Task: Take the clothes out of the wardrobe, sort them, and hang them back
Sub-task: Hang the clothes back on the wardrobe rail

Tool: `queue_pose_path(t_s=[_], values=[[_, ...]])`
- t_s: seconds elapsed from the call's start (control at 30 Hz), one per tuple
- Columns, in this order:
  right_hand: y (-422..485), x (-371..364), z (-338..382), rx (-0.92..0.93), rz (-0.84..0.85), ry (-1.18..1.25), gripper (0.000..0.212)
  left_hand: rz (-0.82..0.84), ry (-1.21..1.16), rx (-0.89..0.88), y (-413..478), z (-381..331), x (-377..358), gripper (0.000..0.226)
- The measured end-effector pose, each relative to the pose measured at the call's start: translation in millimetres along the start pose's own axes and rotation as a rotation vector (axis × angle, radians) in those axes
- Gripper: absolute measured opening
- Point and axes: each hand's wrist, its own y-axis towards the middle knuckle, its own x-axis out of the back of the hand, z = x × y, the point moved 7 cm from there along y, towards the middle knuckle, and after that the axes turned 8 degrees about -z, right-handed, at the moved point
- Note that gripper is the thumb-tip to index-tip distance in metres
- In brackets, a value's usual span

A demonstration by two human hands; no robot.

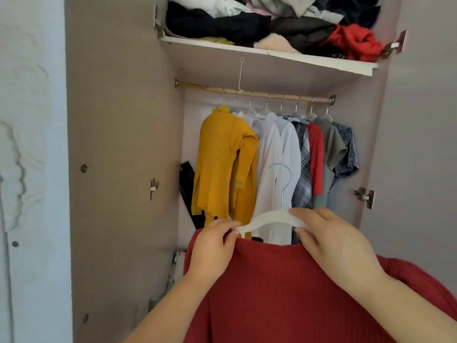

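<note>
In the head view, the left hand (215, 241) pinched the left arm of a white hanger (269, 219) together with the neckline of a red ribbed top (284, 293). The right hand (331, 241) gripped the hanger's right arm, fingers curled round it. The top was held in front of the open wardrobe, below the rail (254, 94).

A row of clothes already hung there, from a yellow top (222, 157) to white shirts (274, 157) and beyond. I judged the task well underway: this top needed seating and hanging. The crumpled heap (247, 21) on the shelf (267, 55) looked unsorted.
</note>
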Motion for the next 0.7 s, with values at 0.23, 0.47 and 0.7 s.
queue_pose_path(t_s=[0.23, 0.47, 0.7], values=[[89, -114, -22, 0.051, 0.067, 0.033, 0.036, -0.103, 0.05, 0.046, 101, 75, -34, 0.025], [197, -210, -29, 0.036, 0.108, 0.011, 0.035, -0.235, 0.103, 0.0, 217, 132, -49, 0.029], [301, -284, -40, 0.041, 0.035, -0.046, 0.034, -0.307, 0.231, -0.006, 320, 166, -49, 0.034]])
